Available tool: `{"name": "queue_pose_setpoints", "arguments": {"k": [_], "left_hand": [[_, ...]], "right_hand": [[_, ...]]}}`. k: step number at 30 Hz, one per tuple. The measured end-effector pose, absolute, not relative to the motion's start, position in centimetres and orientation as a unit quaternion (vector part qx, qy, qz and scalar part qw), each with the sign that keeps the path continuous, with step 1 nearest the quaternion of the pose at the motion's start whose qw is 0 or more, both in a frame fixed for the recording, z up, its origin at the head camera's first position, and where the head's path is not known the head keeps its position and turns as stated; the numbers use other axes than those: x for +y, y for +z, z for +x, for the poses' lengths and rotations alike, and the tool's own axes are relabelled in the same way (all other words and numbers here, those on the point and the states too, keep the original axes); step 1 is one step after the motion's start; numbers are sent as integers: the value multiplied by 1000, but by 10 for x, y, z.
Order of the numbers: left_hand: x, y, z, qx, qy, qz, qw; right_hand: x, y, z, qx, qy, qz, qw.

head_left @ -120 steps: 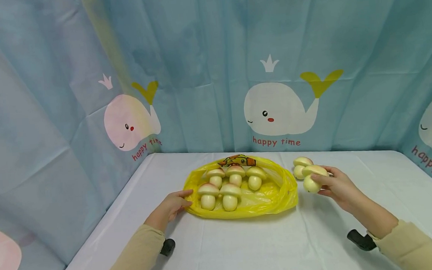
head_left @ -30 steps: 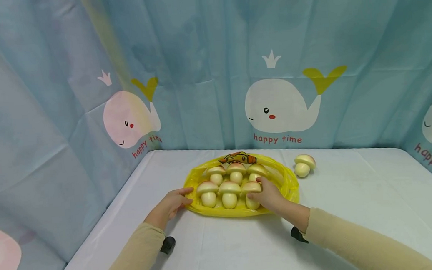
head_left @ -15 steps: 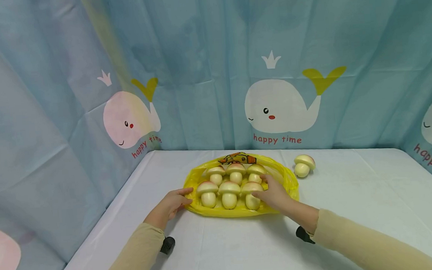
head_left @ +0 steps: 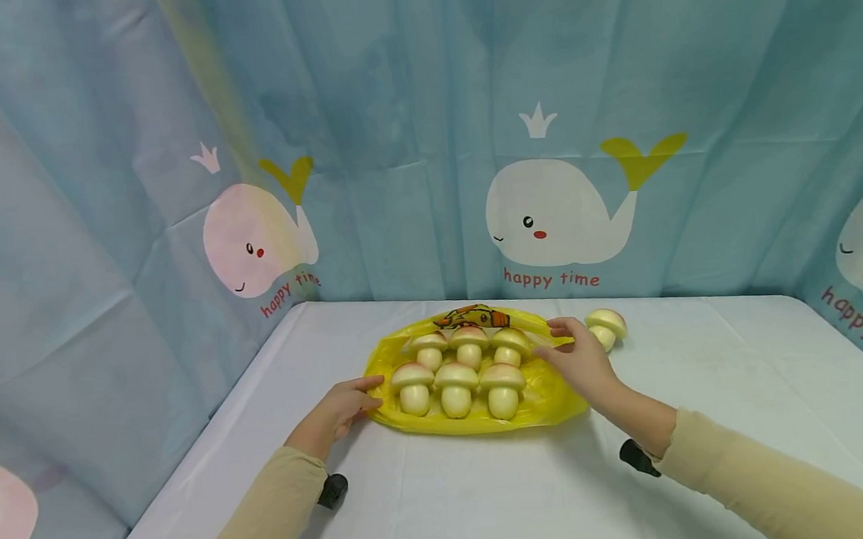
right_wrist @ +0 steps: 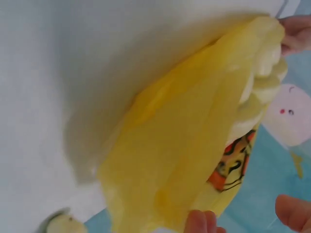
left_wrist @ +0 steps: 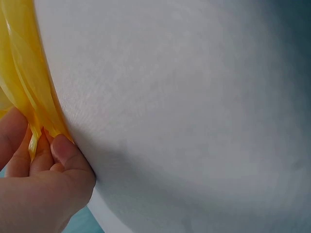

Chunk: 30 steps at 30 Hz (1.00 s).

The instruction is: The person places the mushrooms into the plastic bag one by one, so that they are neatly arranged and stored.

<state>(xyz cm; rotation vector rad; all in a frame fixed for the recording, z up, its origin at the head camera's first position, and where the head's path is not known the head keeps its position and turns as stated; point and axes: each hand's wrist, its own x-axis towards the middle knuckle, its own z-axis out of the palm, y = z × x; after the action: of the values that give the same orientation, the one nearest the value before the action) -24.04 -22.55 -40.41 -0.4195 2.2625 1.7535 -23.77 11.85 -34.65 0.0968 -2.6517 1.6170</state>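
Observation:
A yellow plastic bag (head_left: 542,399) lies open on the table with several cream toy mushrooms (head_left: 455,397) standing inside in two rows. My left hand (head_left: 334,412) pinches the bag's left edge; in the left wrist view its fingers and thumb are on the gathered yellow plastic (left_wrist: 26,73). My right hand (head_left: 587,367) is at the bag's right end with thumb and fingers parted. No mushroom is in it. In the right wrist view its fingertips (right_wrist: 198,223) are by the bag's rim; touch is unclear. Just behind that hand stands a lone mushroom (head_left: 606,321), partly hidden.
A white cloth covers the table (head_left: 448,502). A blue curtain (head_left: 392,139) printed with whales hangs behind and along the left side. Black wrist devices (head_left: 333,491) sit under both forearms. A duck print (head_left: 472,317) marks the bag's back rim.
My right hand has put a second-to-last mushroom in the bag's front row, let go and moved right to the bag's edge. My left hand has stayed at the left edge.

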Motion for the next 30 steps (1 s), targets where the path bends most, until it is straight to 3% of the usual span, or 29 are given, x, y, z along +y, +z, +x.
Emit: {"name": "queue_pose_setpoints", "arguments": {"k": [15,24,30], "left_hand": [[-228,-404,-245,773,605,-145,125],[-228,-404,-242,770,609,-144,126],[-226,-404,-241,774,606,-141,121]], "right_hand": [[169,-350,-272,-884,458,19,91],[193,-365,-301,-906,412,32,88],[211,-377,-314,-909,411,30,56]]}}
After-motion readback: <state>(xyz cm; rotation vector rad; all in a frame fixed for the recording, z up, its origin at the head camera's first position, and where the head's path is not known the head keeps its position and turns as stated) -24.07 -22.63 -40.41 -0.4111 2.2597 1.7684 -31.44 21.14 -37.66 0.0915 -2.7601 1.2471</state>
